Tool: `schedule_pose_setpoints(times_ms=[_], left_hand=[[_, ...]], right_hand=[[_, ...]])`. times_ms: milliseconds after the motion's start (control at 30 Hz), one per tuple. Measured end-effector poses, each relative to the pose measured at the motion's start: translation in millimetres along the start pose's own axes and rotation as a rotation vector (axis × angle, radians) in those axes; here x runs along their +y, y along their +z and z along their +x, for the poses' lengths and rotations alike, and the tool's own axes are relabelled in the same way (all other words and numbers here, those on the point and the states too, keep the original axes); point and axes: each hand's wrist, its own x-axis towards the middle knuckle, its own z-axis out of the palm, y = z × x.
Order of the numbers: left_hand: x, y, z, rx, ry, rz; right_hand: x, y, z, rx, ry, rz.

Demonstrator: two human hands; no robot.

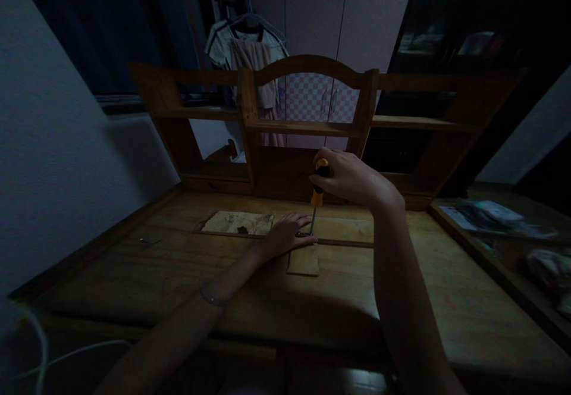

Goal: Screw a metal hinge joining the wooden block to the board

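My right hand (350, 176) is wrapped round the yellow and black handle of a screwdriver (317, 197), which stands nearly upright. Its thin shaft runs down to a small dark metal piece (304, 234) on the wood; the exact contact at the tip is too small to make out. Beside the shaft, my left hand (285, 234) lies flat with thumb and fingers apart, the metal piece between them. Under it are a short wooden piece (304, 264) and a long thin board (348, 230). A rough-patterned wooden strip (236, 222) extends to the left of that hand.
The wooden desk top (178, 282) has a small metal item (150, 240) at left. A shelf unit (307, 126) rises along the back. Plastic-wrapped things (495, 213) lie beyond the right edge. A white cable (42, 347) hangs at lower left. The room is dim.
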Motion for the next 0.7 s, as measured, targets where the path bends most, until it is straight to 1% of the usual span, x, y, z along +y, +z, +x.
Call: schedule_pose_setpoints(times_ms=[133, 200, 333, 533, 700], left_hand=[[-0.7, 1.2, -0.2, 0.008, -0.003, 0.001], [-0.6, 1.7, -0.1, 0.015, 0.002, 0.005], [0.4, 1.6, 0.1, 0.016, 0.004, 0.027], [0.1, 1.1, -0.9, 0.017, 0.003, 0.020], [1.0, 0.7, 0.0, 0.007, 0.000, 0.017]], right_hand=[[0.0, 0.9, 0.7, -0.039, -0.031, 0.030], [-0.6, 1.5, 1.2, -0.031, -0.022, 0.008], [-1.8, 1.9, 0.7, -0.018, 0.041, -0.056], [-3.9, -0.9, -1.8, -0.018, -0.016, 0.016], [-1.5, 1.8, -0.4, -0.016, 0.017, -0.022]])
